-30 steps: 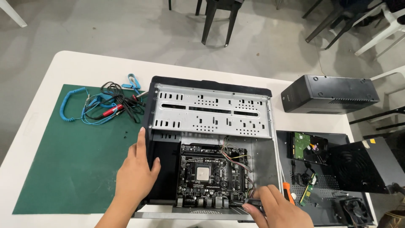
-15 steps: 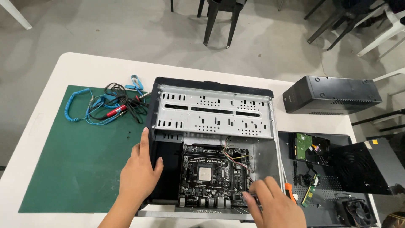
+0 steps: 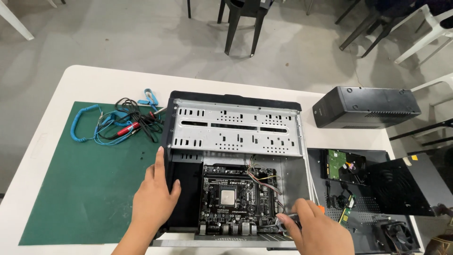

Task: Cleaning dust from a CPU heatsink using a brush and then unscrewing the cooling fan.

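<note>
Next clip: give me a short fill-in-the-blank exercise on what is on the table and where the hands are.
1. The left hand rests on the left wall of the open computer ____.
2. The coiled blue cable lies on a ____ mat.
3. The right hand is at the lower right corner of the black ____.
4. The black box stands to the ____ of the case.

Missing words: case; green; motherboard; right

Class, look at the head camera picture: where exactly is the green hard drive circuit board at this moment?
The hard drive lies at the right of the head view, on the black side panel beside the open computer case, below the black power unit.
</note>
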